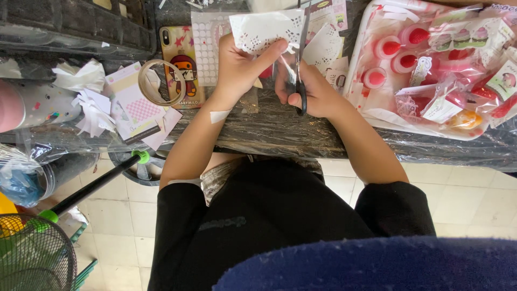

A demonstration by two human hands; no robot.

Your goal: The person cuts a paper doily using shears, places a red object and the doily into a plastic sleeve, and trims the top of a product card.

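Paper doily, white and lace-edged (264,29), is what we hold up over the black plastic-covered table (269,132). Our left hand (242,67) pinches its lower edge between thumb and fingers. Our right hand (309,89) is curled through the black handles of a pair of scissors (300,64), whose blades rise along the doily's right edge; we cannot tell whether the blades have bitten into the paper.

Just left of the doily lies a white sheet of round dot stickers (206,48), and left of that a phone in a yellow case with a cartoon figure and red stars (182,64). Farther left of the doily sits a ring of clear tape (161,82) on a pastel card with a pink checked panel (134,102), beside white crumpled paper scraps (89,99).

Right of the doily lie more white lace papers (326,48) and a small pink and green printed label (328,8). Well right of the doily, a white tray (358,59) holds clear cellophane packages of red-and-pink sweets with small square pictured labels (458,59). A strip of white tape (219,116) sticks to our left forearm below the doily.
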